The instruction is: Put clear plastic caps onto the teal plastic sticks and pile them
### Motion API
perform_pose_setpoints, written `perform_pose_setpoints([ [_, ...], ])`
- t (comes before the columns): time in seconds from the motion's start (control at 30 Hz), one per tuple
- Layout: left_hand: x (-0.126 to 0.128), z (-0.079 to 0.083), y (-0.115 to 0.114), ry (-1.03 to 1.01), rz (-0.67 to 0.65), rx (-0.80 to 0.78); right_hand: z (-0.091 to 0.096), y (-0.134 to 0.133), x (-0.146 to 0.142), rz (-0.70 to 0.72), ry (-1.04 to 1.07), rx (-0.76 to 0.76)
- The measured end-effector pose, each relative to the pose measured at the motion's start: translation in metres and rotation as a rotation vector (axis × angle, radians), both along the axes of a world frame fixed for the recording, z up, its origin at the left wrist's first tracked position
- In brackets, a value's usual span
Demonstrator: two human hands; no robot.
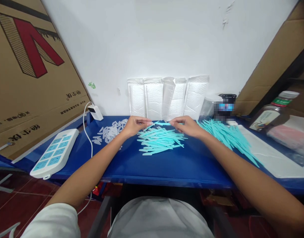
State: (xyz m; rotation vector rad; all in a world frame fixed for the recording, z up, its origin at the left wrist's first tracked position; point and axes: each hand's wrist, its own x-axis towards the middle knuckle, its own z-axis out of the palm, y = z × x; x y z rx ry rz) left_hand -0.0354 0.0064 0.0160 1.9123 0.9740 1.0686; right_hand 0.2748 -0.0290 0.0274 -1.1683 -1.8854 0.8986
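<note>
Over the far edge of a turquoise pile, my left hand (pixel 137 125) and my right hand (pixel 185 125) face each other with pinched fingers. My right fingertips grip one end of a slim turquoise stick (pixel 164 124), which looks like an eyebrow razor. Its other end points to my left fingertips, which pinch a small translucent piece (pixel 152 124), likely a blade cap; whether the two touch is unclear. Below lies the pile of similar turquoise razors (pixel 159 141). Beside my left hand, translucent caps (pixel 110 132) lie scattered on the blue table (pixel 152 168).
White padded envelopes (pixel 154 99) lean against the wall. More turquoise razors (pixel 228 138) lie on a white sheet (pixel 273 155) at right, near a clear container (pixel 210 105) and a bottle (pixel 272 110). A power strip (pixel 56 152) and a white cable (pixel 88 137) occupy the left.
</note>
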Motion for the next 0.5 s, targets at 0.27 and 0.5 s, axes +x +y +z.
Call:
perform_pose_setpoints([
  [0.27, 0.0028, -0.0014, -0.0003, -0.025, 0.000, 0.004, 0.0024, -0.0036, -0.0043, -0.020, 0.003, 0.034],
  [0.5, 0.0041, 0.0014, -0.0038, -0.037, -0.004, -0.034, 0.0049, -0.0053, -0.0055, -0.016, 0.004, 0.064],
])
